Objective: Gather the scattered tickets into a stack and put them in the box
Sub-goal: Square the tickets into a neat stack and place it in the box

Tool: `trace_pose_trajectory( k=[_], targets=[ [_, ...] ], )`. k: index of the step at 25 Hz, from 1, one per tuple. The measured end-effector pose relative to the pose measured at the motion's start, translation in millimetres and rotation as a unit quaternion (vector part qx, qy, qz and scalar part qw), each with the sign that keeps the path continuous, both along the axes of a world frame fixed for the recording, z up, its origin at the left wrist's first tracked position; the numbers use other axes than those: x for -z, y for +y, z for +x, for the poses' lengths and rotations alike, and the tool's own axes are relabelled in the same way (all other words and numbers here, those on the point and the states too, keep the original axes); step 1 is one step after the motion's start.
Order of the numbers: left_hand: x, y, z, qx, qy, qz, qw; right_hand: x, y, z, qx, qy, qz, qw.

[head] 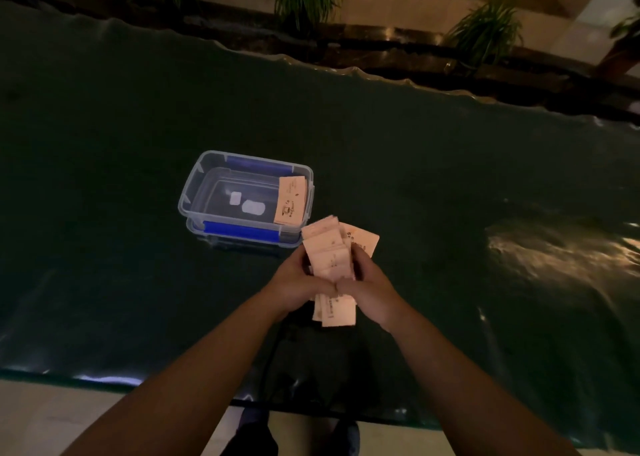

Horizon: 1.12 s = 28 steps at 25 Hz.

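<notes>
Pale pink tickets, bunched but ragged, gripped between left hand and right hand, thumbs nearly meeting over the middle of the bundle. Both hands closed around the sides, fingers curled under and mostly hidden; a few slips fanned out past the fingertips on the far side, a few more poking back toward the wrists. Clear plastic box with blue clips just beyond the left hand, open, sitting on what looks like its own lid; one small pile of tickets already leaning against the wall nearest the hands. Dark green tablecloth beneath, no loose slips visible around the hands. Probably best now: loosen the squeeze slightly, tap the long edge down on the cloth, push stragglers in with the palms, then tap the short edge. Worth keeping a thumb on top throughout, since thin paper slides and fans easily. Once squared, lift forward and slightly left, lower flat beside the pile inside.
</notes>
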State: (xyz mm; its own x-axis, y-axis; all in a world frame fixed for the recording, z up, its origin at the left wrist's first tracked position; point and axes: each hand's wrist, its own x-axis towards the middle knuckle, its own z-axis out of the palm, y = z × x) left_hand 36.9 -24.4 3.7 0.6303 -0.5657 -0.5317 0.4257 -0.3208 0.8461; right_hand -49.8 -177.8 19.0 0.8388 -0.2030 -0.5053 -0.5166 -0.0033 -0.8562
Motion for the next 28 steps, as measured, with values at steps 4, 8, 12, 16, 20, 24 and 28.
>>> trace_pose_trajectory(
  k=[4,8,12,16,20,24,28],
  targets=[
    [1,-26,6,-0.088,0.111,-0.076,0.987,-9,-29,10,0.036,0.015,-0.042,0.998],
    [-4,-49,13,-0.159,0.181,-0.135,0.961,4,-42,3,0.213,-0.002,0.016,0.977],
    [-11,-65,15,-0.168,0.217,-0.172,0.946,14,-46,-6,0.389,-0.078,0.236,0.887],
    [-9,-83,13,-0.160,0.284,-0.199,0.924,18,-49,-2,0.372,-0.085,0.251,0.889],
    [-9,-106,16,-0.212,0.332,-0.125,0.911,20,-75,18,0.376,-0.009,0.163,0.912],
    [-2,-121,26,-0.235,0.330,-0.052,0.913,30,-96,44,0.335,0.083,0.071,0.936],
    [-1,-116,34,-0.088,0.232,0.160,0.955,43,-106,57,0.328,0.140,0.057,0.933]
  ],
)
